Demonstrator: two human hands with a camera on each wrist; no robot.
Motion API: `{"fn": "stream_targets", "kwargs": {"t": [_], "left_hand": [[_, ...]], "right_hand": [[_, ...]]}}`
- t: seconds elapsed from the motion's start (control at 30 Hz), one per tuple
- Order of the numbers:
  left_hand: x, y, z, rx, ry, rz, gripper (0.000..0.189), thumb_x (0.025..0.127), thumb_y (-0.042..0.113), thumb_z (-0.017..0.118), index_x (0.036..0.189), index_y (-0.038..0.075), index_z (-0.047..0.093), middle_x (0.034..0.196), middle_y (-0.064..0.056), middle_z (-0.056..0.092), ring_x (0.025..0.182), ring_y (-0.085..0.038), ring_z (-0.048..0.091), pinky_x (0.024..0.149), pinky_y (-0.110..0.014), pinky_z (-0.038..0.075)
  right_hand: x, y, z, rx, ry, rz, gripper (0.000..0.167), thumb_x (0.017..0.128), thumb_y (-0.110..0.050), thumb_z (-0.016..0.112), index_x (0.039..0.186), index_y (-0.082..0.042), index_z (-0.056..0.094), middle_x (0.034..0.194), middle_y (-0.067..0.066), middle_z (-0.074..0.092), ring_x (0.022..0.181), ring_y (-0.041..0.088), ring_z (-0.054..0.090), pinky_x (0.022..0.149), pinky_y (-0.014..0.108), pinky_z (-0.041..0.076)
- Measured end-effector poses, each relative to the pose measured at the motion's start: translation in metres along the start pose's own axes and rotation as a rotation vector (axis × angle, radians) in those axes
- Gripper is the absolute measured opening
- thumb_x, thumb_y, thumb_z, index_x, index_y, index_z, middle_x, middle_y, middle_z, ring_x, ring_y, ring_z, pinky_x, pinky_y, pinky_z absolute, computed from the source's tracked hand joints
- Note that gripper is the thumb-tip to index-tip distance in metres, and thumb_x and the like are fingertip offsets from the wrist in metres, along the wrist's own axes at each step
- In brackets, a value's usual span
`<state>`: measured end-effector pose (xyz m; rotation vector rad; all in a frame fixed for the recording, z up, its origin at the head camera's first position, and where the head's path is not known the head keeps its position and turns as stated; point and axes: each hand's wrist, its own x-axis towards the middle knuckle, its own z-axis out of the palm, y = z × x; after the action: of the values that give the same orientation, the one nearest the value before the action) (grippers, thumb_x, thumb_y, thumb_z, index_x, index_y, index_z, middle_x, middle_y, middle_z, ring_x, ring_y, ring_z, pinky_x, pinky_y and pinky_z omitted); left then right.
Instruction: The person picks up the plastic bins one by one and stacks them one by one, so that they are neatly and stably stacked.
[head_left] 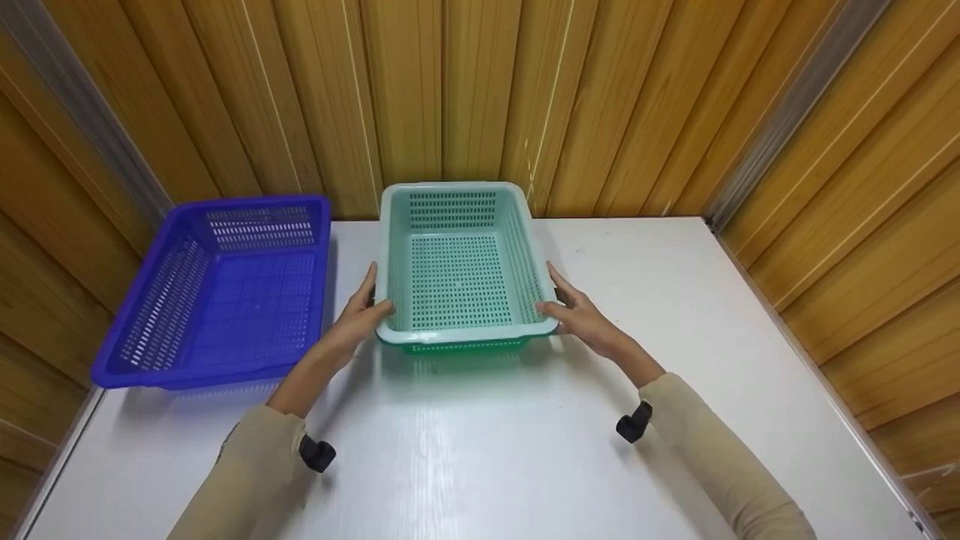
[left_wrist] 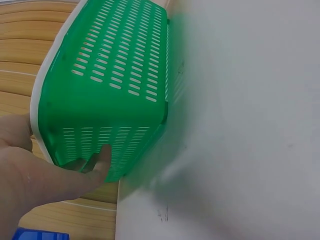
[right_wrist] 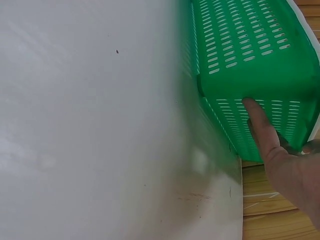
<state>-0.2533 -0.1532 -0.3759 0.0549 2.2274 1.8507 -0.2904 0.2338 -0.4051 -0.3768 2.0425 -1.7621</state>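
Observation:
A rectangular plastic basket (head_left: 460, 281), pale mint inside and bright green outside, sits upright near the back of the white table. My left hand (head_left: 349, 328) grips its left side close to the front corner, thumb over the pale rim. On the opposite side my right hand (head_left: 590, 324) holds it in the same way. The left wrist view shows the left fingers (left_wrist: 103, 160) against the slotted green wall (left_wrist: 107, 100). In the right wrist view, the right fingers (right_wrist: 260, 122) lie along the outer wall (right_wrist: 250, 82).
To the left stands a larger blue-purple basket (head_left: 255, 300), with nothing in it, near the table's left edge. Wood-patterned panels (head_left: 472, 90) rise behind the white table (head_left: 480, 442) and along both sides.

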Motion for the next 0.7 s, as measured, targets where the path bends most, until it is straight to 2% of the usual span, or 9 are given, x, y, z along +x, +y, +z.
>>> {"fn": "stream_targets", "kwargs": {"t": [0.23, 0.4, 0.6, 0.7], "left_hand": [[0.002, 0.004, 0.000, 0.041, -0.012, 0.001, 0.090, 0.100, 0.009, 0.047, 0.163, 0.022, -0.016, 0.170, -0.010, -0.022, 0.158, -0.027, -0.018, 0.130, -0.046, -0.005], [0.002, 0.008, 0.000, 0.070, 0.005, -0.022, 0.088, 0.101, 0.012, 0.047, 0.163, 0.021, -0.014, 0.171, -0.010, -0.017, 0.159, -0.027, -0.014, 0.131, -0.045, -0.002], [-0.012, 0.014, -0.002, 0.074, 0.025, -0.083, 0.087, 0.103, 0.021, 0.054, 0.165, 0.017, -0.007, 0.172, -0.020, 0.001, 0.160, -0.037, 0.004, 0.130, -0.051, 0.012], [-0.023, 0.017, -0.003, 0.065, 0.019, -0.087, 0.087, 0.103, 0.022, 0.056, 0.165, 0.017, -0.004, 0.172, -0.019, 0.003, 0.160, -0.038, 0.008, 0.129, -0.051, 0.015]], "right_hand": [[0.002, -0.003, -0.002, -0.061, 0.028, 0.004, 0.085, 0.103, -0.028, 0.059, 0.165, -0.034, 0.001, 0.170, 0.020, 0.017, 0.139, 0.039, 0.048, 0.090, 0.032, 0.059], [0.002, -0.004, -0.003, -0.089, 0.036, 0.002, 0.085, 0.103, -0.031, 0.061, 0.165, -0.033, 0.003, 0.166, 0.021, 0.026, 0.137, 0.037, 0.051, 0.091, 0.031, 0.058], [-0.005, -0.008, -0.003, -0.126, 0.025, -0.008, 0.083, 0.103, -0.036, 0.061, 0.166, -0.027, 0.008, 0.166, 0.017, 0.029, 0.143, 0.035, 0.047, 0.106, 0.041, 0.053], [-0.010, -0.010, -0.006, -0.138, 0.024, -0.027, 0.080, 0.104, -0.036, 0.060, 0.166, -0.022, 0.013, 0.165, 0.017, 0.032, 0.147, 0.035, 0.042, 0.115, 0.049, 0.045]]}}
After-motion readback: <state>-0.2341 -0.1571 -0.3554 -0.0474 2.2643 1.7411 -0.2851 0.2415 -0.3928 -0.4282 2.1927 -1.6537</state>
